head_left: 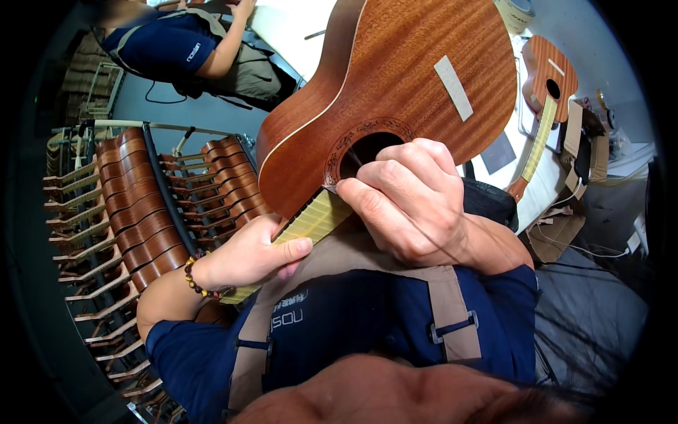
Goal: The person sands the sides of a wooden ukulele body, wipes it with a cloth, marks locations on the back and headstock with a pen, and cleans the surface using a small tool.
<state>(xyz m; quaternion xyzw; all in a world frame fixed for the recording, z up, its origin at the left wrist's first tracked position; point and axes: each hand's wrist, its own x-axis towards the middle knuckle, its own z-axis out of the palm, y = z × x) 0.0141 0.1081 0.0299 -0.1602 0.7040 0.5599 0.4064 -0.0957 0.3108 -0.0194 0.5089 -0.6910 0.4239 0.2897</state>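
Observation:
A brown wooden ukulele [417, 63] lies slanted in front of me, its body up and away and its neck toward my lower left. Yellow tape [321, 220] covers the fretboard, and a pale strip [453, 88] sits on the soundboard where a bridge would be. My left hand [244, 254], below a beaded bracelet, is wrapped round the neck with the thumb on top. Beside the sound hole [360, 157], my right hand [409, 201] is closed in a pinch at the fretboard's end. A small pale tip shows under its fingertips; the rest is hidden.
At the left stands a rack packed with several brown ukuleles [134, 191], necks outward. Another ukulele [534, 78] with a taped neck lies on the white table [282, 25] at right. A co-worker [169, 46] is at the far left. Cardboard [558, 237] and a white cable lie at right.

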